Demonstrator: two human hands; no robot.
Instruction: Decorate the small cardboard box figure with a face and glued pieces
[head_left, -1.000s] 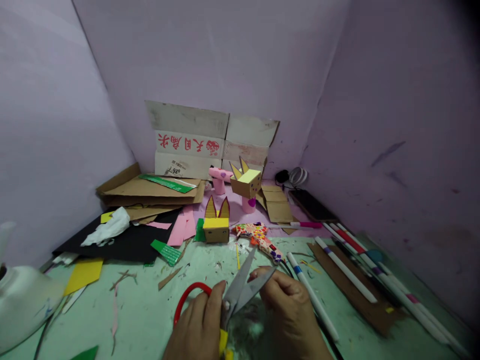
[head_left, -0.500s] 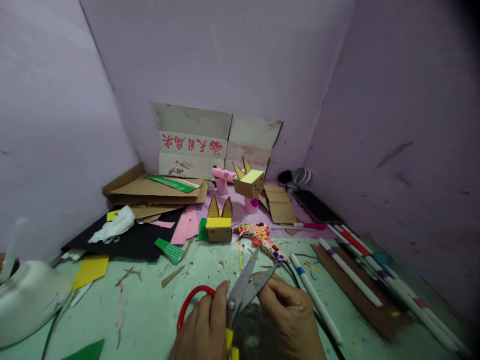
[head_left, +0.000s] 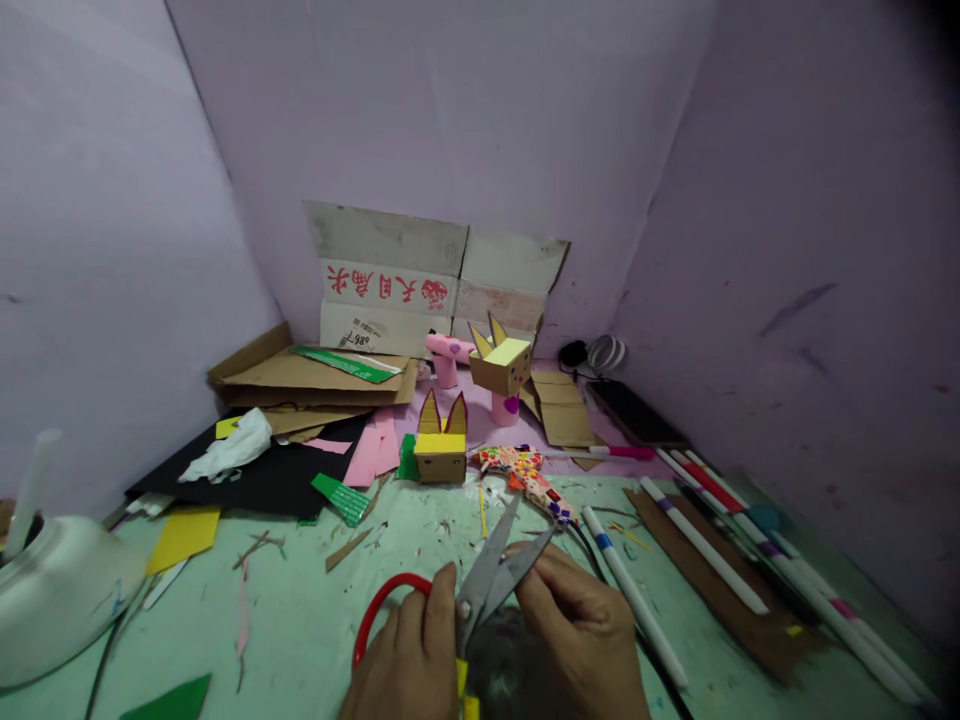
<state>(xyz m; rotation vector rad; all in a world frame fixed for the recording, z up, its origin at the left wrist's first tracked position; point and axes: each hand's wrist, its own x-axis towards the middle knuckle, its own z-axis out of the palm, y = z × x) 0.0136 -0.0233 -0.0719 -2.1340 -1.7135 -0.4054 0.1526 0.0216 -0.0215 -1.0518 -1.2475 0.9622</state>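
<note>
My left hand (head_left: pixel 409 655) is closed round the red handle of a pair of scissors (head_left: pixel 487 575), whose grey blades stand slightly apart and point up and away. My right hand (head_left: pixel 585 640) is pinched close to the blades, its fingertips touching the lower blade; a small yellow piece (head_left: pixel 465 690) shows between the hands at the bottom edge. What the right fingers pinch is hidden. Beyond the blades lies a patterned glue gun (head_left: pixel 525 475), and a small cardboard box figure with pointed ears (head_left: pixel 440 445) stands on the green table (head_left: pixel 300 620).
White markers (head_left: pixel 705 545) lie on a cardboard strip at right. A second box figure on a pink tube (head_left: pixel 501 375), flat cardboard sheets (head_left: pixel 315 380), black paper (head_left: pixel 255 480), a phone (head_left: pixel 634 412) and a white container (head_left: pixel 60 590) at left surround the work spot.
The view has shifted slightly, so everything sits a little further right. Both hands keep their hold on the scissors; the blades have stayed slightly apart.
</note>
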